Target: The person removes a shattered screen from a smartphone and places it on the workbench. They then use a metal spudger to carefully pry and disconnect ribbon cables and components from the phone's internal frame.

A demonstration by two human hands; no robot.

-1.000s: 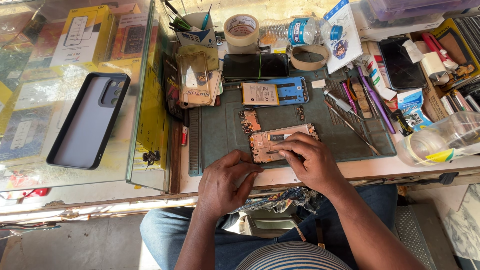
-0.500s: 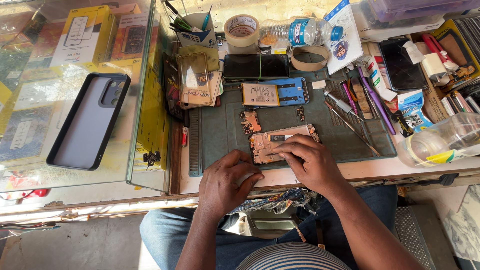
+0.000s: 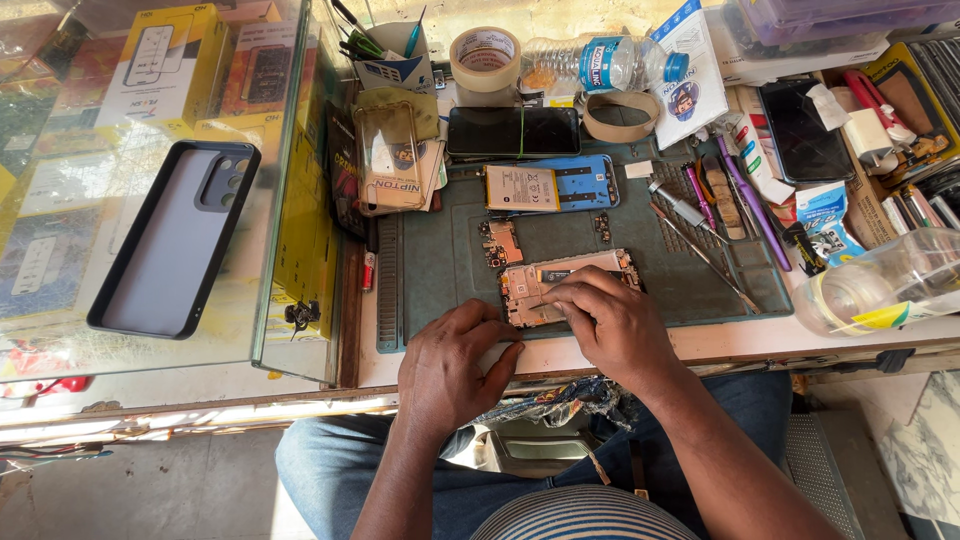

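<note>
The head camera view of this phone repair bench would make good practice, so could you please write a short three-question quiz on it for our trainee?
1. True or false: the right hand rests its fingers on the opened phone lying on the green work mat.
2. Which lies just beyond the opened phone on the mat? A) a blue-framed phone part with a battery B) a soldering iron C) a laptop
3. Fill in: the left hand sits at the near edge of the mat, close to the phone's ____ corner.

Key: 1 true; 2 A; 3 near left.
</note>
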